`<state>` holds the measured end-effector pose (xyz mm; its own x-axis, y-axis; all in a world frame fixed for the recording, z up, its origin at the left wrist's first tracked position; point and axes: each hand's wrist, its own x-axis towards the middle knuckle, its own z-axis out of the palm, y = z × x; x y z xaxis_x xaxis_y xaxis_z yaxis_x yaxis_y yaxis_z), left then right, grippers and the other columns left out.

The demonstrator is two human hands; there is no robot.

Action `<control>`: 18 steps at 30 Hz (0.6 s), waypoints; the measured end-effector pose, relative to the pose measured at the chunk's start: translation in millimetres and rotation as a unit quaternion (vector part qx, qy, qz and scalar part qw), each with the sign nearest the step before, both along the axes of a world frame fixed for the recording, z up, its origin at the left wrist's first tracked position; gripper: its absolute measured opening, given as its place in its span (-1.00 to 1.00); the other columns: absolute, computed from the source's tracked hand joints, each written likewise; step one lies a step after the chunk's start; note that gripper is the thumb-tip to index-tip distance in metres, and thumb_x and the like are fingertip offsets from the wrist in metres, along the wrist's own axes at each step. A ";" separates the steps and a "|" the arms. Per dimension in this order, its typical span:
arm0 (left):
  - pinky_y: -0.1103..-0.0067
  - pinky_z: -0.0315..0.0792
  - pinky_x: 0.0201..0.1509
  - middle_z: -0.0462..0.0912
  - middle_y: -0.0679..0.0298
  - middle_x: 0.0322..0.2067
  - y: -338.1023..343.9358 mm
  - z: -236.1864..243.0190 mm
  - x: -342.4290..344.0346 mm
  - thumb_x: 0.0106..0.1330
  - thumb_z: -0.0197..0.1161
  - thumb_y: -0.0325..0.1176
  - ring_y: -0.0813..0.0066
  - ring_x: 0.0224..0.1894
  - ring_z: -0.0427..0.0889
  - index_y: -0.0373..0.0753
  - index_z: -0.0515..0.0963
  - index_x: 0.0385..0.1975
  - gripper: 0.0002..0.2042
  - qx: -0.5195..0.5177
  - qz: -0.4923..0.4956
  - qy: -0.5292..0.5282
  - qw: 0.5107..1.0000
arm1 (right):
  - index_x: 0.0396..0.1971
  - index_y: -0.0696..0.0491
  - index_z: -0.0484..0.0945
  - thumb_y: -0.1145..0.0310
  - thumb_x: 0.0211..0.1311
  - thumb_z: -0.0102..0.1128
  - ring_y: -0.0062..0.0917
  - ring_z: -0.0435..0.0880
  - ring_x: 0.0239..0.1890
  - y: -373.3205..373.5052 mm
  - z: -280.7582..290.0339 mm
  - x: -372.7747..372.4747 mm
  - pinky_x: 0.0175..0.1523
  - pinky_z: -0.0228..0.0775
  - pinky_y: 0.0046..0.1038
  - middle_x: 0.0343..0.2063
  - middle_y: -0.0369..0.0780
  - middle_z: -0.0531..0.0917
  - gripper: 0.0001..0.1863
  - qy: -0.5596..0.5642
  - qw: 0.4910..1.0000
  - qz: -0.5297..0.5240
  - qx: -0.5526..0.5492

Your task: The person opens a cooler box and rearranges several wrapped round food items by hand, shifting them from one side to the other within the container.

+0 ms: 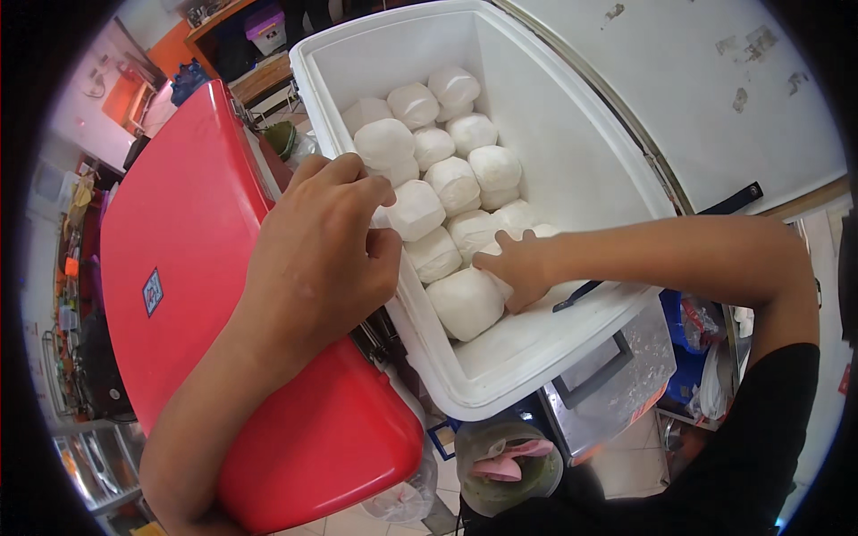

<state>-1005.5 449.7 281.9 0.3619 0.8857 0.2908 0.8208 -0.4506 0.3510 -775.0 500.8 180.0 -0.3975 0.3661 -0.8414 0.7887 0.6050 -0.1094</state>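
A white-walled cooler box (608,170) stands open, holding several white rounded blocks (454,183) that look wrapped in thin clear film. Inside its near end, my right hand (523,268) reaches down with bent fingers against the nearest white rounded block (465,304); the palm hides part of the contact. Over the box's left rim is my left hand (326,237), loosely curled, a gap between thumb and forefinger. Nothing shows in it, and whether it touches the rim cannot be told.
The red lid (188,232) hangs at the left, beneath my left forearm. By the box's near end stand a greenish container (509,469) with pink scoops (500,466) and a metal case (617,384) with a dark handle. A white panel (715,98) rises along the right.
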 end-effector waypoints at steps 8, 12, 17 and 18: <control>0.32 0.50 -0.01 0.59 0.05 -0.26 2.1 -0.4 -0.7 0.00 0.14 -0.64 0.07 -0.09 0.53 -0.39 0.65 -0.29 -0.74 0.012 -0.008 0.013 1.000 | 0.45 -0.14 0.08 0.18 -0.14 0.62 0.19 0.43 0.18 -1.0 10.6 -0.1 0.16 0.46 0.13 0.18 0.08 0.40 0.13 0.045 0.990 -0.056 0.117; 0.30 0.48 0.03 0.60 0.05 -0.25 -1.4 1.7 -1.1 -0.01 0.14 -0.64 0.07 -0.07 0.53 -0.39 0.65 -0.29 -0.74 -0.007 0.007 0.013 1.000 | 0.45 -0.13 0.06 0.17 -0.18 0.65 0.12 0.45 0.19 45.9 49.3 -26.0 0.15 0.45 0.09 0.18 -0.01 0.45 0.17 0.095 0.958 -0.059 0.266; 0.28 0.52 0.05 0.62 0.02 -0.23 2.9 3.8 3.6 0.05 0.18 -0.56 0.04 -0.08 0.56 -0.43 0.67 -0.26 -0.75 0.006 -0.013 0.025 1.000 | 0.42 -0.12 0.08 0.19 -0.20 0.62 0.12 0.47 0.15 159.3 16.7 -49.2 0.18 0.40 0.08 0.16 0.03 0.44 0.14 0.170 0.931 -0.098 0.309; 0.28 0.52 0.05 0.62 0.02 -0.23 1.9 4.9 2.3 0.05 0.18 -0.56 0.04 -0.08 0.56 -0.43 0.67 -0.26 -0.75 0.011 -0.011 0.029 0.999 | 0.41 -0.14 0.09 0.19 -0.19 0.60 0.16 0.46 0.14 173.4 5.1 -54.4 0.19 0.39 0.08 0.17 0.07 0.41 0.12 0.202 0.928 -0.084 0.301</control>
